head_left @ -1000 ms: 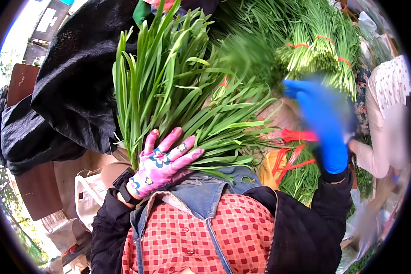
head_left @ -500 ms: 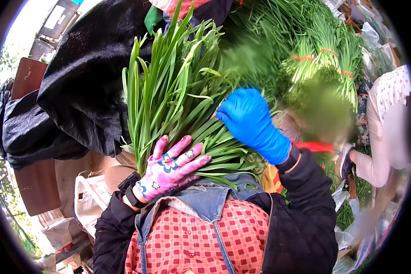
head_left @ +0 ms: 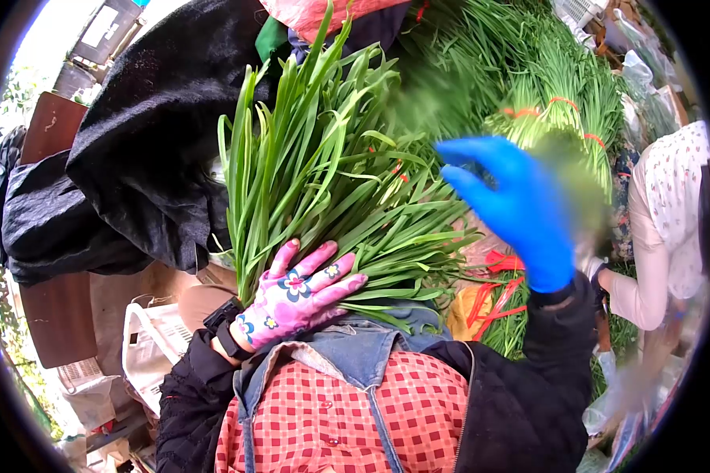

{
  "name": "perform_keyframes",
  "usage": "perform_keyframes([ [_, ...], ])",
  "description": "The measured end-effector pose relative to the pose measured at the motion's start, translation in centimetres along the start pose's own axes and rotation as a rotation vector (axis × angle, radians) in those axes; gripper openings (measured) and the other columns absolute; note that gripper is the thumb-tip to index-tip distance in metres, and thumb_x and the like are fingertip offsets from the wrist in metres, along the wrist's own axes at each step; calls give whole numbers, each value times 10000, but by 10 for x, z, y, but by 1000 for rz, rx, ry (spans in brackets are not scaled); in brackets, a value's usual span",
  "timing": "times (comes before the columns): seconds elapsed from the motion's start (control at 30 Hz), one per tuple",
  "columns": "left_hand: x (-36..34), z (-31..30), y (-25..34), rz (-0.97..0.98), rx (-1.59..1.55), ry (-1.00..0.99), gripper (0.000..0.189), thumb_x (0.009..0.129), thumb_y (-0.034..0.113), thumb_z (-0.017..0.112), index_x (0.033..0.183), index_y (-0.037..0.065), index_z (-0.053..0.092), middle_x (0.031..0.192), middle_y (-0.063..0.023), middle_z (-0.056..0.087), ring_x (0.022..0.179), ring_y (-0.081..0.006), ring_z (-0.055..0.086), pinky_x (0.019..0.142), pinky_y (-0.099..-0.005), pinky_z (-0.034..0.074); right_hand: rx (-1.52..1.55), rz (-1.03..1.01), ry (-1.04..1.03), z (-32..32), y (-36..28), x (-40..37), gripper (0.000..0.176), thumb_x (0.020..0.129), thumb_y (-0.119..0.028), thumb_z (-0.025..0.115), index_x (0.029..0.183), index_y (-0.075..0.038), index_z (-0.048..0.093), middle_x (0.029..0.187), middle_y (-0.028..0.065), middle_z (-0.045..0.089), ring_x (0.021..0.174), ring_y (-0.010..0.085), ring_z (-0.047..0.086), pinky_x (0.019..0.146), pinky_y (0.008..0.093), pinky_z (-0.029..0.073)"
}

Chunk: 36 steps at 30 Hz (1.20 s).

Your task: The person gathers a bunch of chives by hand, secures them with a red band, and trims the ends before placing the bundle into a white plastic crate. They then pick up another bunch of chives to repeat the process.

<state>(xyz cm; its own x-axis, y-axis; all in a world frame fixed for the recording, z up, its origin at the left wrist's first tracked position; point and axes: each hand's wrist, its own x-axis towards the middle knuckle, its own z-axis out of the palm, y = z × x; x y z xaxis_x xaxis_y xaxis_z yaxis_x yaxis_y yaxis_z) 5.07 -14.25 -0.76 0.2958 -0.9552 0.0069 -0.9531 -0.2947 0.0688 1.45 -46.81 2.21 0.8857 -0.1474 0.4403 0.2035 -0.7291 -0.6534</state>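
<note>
Basket [head_left: 162, 347], white, stands beside the left sleeve [head_left: 193, 394]; its content is not clear to see. Leaf bunch [head_left: 308, 165] lies before the checked shirt [head_left: 331, 418], its long axis pointing forward, some tips fanning right. Left hand [head_left: 296, 299] rests flat on its near end, fingers spread. Right hand [head_left: 521, 209] is wide, above its right side.

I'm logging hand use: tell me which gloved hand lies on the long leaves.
The left hand, in a pink flowered glove, spread over the green leaves. The right hand, in a plain blue glove, is raised and open.
</note>
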Motion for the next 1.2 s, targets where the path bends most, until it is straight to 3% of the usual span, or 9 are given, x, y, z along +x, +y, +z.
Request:
perform_keyframes([
  [0.27, 1, -3, 1, -33, -21, -46, 559, 893, 462, 639, 1417, 299, 531, 1456, 33, 527, 1400, -217, 429, 1180, -512, 187, -400, -280, -15, 83, 20, 40, 316, 851, -229, 744, 1125, -78, 700, 932, 122, 722, 774, 275, 694, 746, 349, 550],
  [0.4, -1, 0, -1, -31, -32, -16, 552, 850, 457, 686, 1362, 271, 598, 1445, -10, 545, 1380, -233, 455, 1176, -524, 181, 483, 276, 57, 49, 37, 27, 153, 943, -116, 589, 995, -57, 719, 834, 81, 732, 706, 170, 700, 645, 294, 543],
  [0.53, 1, -5, 0, -37, -48, -49, 615, 820, 411, 716, 1396, 269, 554, 1414, 5, 563, 1357, -227, 474, 1161, -510, 229, 268, 280, 181, -31, 23, -16, 184, 960, -93, 556, 977, 9, 708, 832, 62, 721, 694, 127, 676, 664, 273, 555],
  [0.63, 1, -5, 1, -33, -58, -51, 680, 768, 398, 753, 1404, 283, 543, 1424, 3, 556, 1358, -231, 472, 1173, -505, 198, 661, 643, -468, -61, 35, -71, 214, 942, -195, 628, 934, -6, 727, 827, 78, 719, 671, 126, 668, 666, 300, 554],
  [0.67, 0, -3, 0, -23, -47, -53, 712, 743, 391, 766, 1410, 288, 536, 1435, 5, 547, 1366, -231, 462, 1172, -513, 189, 243, 530, -797, -65, 42, -84, 227, 912, -258, 691, 958, -42, 742, 847, 94, 720, 677, 136, 679, 686, 329, 552],
  [0.77, 0, -4, 0, 3, -21, -90, 758, 703, 377, 784, 1413, 300, 530, 1446, 13, 538, 1380, -237, 444, 1166, -532, 168, -287, 399, -744, -59, 25, -105, 241, 899, -292, 719, 999, -75, 751, 856, 99, 717, 722, 124, 686, 717, 331, 545],
  [0.83, -2, -4, -1, 18, -18, -93, 755, 702, 369, 783, 1411, 302, 532, 1446, 13, 538, 1381, -239, 443, 1165, -532, 166, -42, 440, -119, -49, 41, -108, 263, 895, -291, 724, 1052, -81, 750, 922, 113, 727, 804, 163, 701, 760, 328, 544],
  [0.93, -3, -5, 1, 34, -1, -98, 747, 700, 350, 782, 1405, 307, 539, 1448, 12, 538, 1384, -239, 437, 1165, -531, 155, 342, 432, 80, -41, 39, -88, 301, 883, -274, 735, 1118, -87, 731, 1018, 131, 719, 884, 227, 698, 800, 337, 540],
  [1.2, 2, -8, 7, 12, 20, -88, 745, 702, 329, 778, 1406, 296, 539, 1436, 13, 549, 1369, -229, 460, 1170, -516, 158, -200, -159, -67, 20, 39, -57, 378, 817, -208, 741, 1177, -103, 702, 933, 121, 700, 759, 275, 660, 699, 412, 518],
])
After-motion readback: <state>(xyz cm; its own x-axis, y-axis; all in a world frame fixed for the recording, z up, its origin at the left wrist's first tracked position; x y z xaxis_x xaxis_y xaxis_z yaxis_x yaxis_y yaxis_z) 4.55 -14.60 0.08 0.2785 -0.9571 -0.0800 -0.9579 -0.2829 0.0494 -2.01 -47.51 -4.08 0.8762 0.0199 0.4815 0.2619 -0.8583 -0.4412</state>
